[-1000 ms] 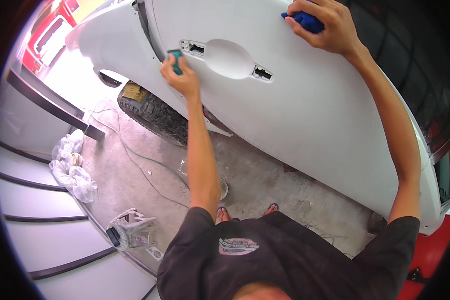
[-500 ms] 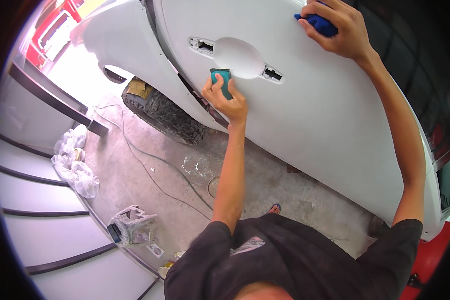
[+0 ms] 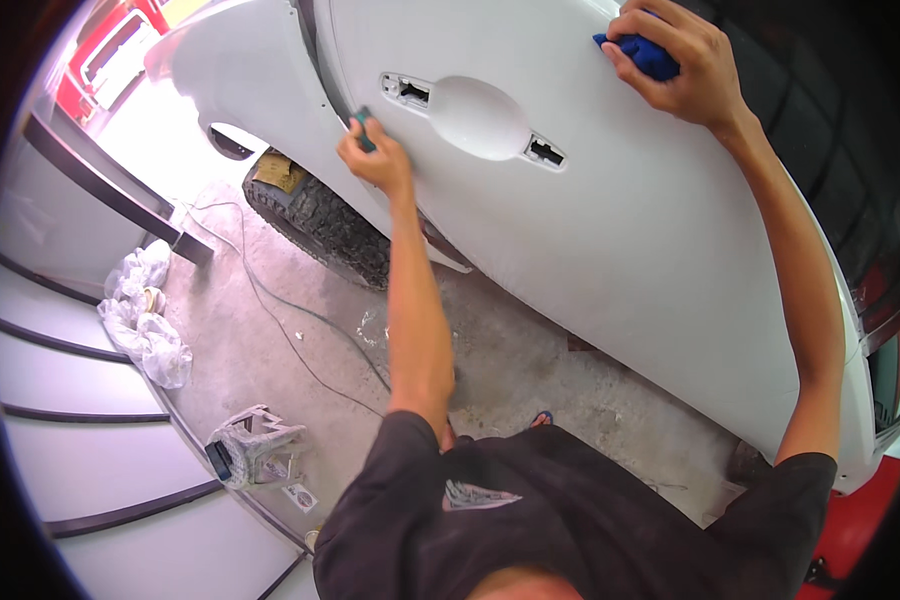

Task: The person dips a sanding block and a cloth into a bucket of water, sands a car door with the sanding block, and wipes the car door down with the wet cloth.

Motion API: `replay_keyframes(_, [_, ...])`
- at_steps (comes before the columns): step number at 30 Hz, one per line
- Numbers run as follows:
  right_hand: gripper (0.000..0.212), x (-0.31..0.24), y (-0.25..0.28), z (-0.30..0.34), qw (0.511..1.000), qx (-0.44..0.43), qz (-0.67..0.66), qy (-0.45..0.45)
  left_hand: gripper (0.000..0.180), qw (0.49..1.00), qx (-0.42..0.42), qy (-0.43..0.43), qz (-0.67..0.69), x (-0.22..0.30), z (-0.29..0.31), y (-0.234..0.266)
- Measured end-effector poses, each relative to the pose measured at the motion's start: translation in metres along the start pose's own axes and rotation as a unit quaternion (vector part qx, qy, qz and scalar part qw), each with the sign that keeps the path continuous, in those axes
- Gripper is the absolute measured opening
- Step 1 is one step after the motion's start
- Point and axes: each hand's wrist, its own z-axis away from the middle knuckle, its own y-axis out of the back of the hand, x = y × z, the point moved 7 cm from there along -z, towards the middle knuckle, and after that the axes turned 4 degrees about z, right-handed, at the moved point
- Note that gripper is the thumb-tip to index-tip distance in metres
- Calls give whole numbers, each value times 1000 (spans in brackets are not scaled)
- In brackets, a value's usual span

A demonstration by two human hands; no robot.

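A pale grey-white car door (image 3: 610, 250) spans the middle, with a rounded handle recess (image 3: 480, 118) and a dark slot at each end of it. My left hand (image 3: 378, 160) is closed round a small teal block (image 3: 362, 130), probably a sanding block, at the door's left edge beside the gap to the fender (image 3: 250, 70). Its working face is hidden. Up at the door's top edge, my right hand (image 3: 698, 75) grips a crumpled blue cloth (image 3: 648, 58), with part of it showing between thumb and fingers.
Below the fender stands a knobbly tyre (image 3: 320, 220) with a piece of cardboard on it. A hose (image 3: 300, 300) trails over the concrete floor. A stained stool (image 3: 255, 445) and crumpled plastic sheeting (image 3: 150, 340) lie along the panelled wall (image 3: 80, 390) at left.
My left hand has moved the teal block left, from below the handle recess to the door's edge, turning it narrower in view. My right hand with the cloth has barely shifted.
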Motion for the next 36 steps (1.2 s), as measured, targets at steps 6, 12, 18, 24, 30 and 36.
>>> replay_keyframes(6, [18, 0, -4, 5, 1000, -7, 6, -9, 22, 998, 7, -54, -33, 33, 82, 16])
replay_keyframes(12, [18, 2, -7, 0, 1000, 26, -9, -2, 23, 996, 34, 82, -23, -26, 19, 11])
replay_keyframes(18, [18, 8, -4, 14, 1000, 15, -1, -4, 22, 995, -34, -78, -51, 54, 111, 18])
replay_keyframes(24, [20, -4, -6, -4, 1000, -9, 7, -16, 25, 995, 52, 74, -42, -14, 32, 19])
replay_keyframes(30, [23, -9, -1, 2, 994, -49, 91, 20, 25, 997, -20, -57, -49, 81, 130, 9])
replay_keyframes(36, [24, -25, -27, -11, 988, -63, 82, 115, 28, 993, 62, 78, -66, 43, 58, 12])
